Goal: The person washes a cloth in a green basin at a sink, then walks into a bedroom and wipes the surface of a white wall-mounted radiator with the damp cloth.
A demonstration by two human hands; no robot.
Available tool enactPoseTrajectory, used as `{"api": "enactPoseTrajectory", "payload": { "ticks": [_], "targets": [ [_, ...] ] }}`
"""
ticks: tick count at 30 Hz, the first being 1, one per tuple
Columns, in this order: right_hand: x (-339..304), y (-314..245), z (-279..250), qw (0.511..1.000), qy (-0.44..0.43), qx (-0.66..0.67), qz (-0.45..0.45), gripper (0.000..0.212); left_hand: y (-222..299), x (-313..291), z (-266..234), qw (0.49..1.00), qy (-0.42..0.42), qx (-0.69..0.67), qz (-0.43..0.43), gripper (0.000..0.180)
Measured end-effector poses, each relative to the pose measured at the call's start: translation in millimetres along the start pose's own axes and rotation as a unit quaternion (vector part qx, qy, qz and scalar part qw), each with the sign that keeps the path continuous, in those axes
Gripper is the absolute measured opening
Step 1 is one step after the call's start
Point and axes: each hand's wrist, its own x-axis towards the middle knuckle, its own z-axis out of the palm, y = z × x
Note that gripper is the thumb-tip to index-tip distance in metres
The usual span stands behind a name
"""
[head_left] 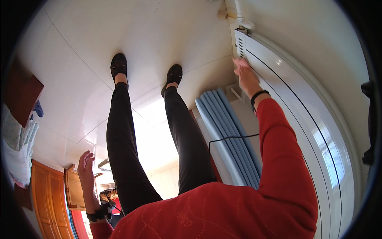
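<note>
My right arm reaches out to the right toward a white panelled radiator (286, 79). My right hand (244, 73) is at the lower edge of its far end, beside a row of small holes. Its fingers are pale and blurred, so I cannot make out whether they grip or only touch that edge. Out to the left, my left hand (86, 163) hangs with loosely curled fingers apart, holding nothing and touching nothing. Both wrists wear black bands.
A light blue pleated curtain (227, 131) hangs beside the radiator, with a black cable (234, 137) across it. White pipes (240, 16) rise at the radiator's far end. A wooden wardrobe (49, 195), a wooden chair (75, 189) and pale bedding (18, 139) are at the left.
</note>
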Motion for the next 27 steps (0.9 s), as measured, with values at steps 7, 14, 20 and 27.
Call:
{"api": "enactPoseTrajectory", "payload": {
  "ticks": [7, 14, 20, 27],
  "targets": [
    [-69, -32, 21, 0.979, -0.046, -0.143, -0.135, 0.043, -1, -1, 3, 0.999, -0.01, 0.026, -0.033, 0.034],
    [-32, -25, 7, 0.992, 0.111, -0.055, -0.006, 0.041, 9, 8, 0, 0.999, 0.009, 0.035, 0.017, 0.032],
    [-39, -81, 49, 0.471, 0.187, 0.847, 0.159, 0.046, -5, 5, -14, 0.996, 0.013, 0.078, -0.037, 0.034],
    [-99, -86, 79, 0.932, -0.105, -0.304, -0.168, 0.037, -4, 10, -12, 0.997, -0.012, 0.067, 0.032, 0.034]
  ]
}}
